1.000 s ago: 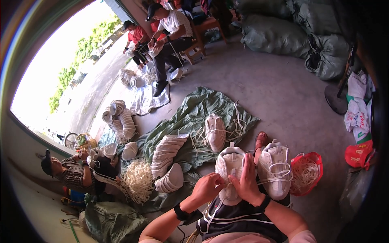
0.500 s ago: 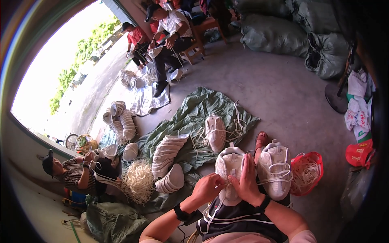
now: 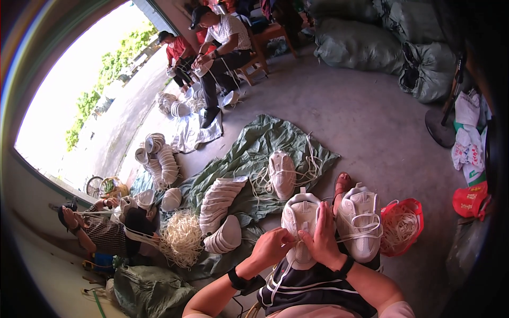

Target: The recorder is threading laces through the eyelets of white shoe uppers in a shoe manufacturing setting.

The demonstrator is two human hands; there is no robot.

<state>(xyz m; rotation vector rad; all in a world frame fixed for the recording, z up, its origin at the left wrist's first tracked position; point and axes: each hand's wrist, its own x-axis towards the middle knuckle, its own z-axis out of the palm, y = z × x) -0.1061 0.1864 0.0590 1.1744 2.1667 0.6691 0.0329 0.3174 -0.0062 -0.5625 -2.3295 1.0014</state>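
Observation:
A white sneaker [image 3: 301, 212] rests on my lap with its toe toward me. My left hand [image 3: 273, 246] is closed in a pinch at its left side, on a white shoelace [image 3: 279, 278] whose loose end hangs over my dark shorts. Against the shoe's right side lies my right hand [image 3: 323, 241], fingers stretched along the upper and thumb across its top, holding it steady. Just to the right sits a second white sneaker [image 3: 359, 225], with a lace looped loosely over its front. What the left fingertips pinch is partly hidden.
A red bag of laces [image 3: 401, 228] stands at the right. On a green sheet [image 3: 254, 143] lie another sneaker [image 3: 281, 175], stacked shoe uppers [image 3: 220, 204] and a lace heap [image 3: 181, 237]. Several co-workers sit at the left and back. Stuffed sacks [image 3: 360, 47] fill the far right.
At the left, the co-worker in the striped shirt has leaned back and raised an arm toward the head, drawing a lace out. My hands and the sneakers look unmoved.

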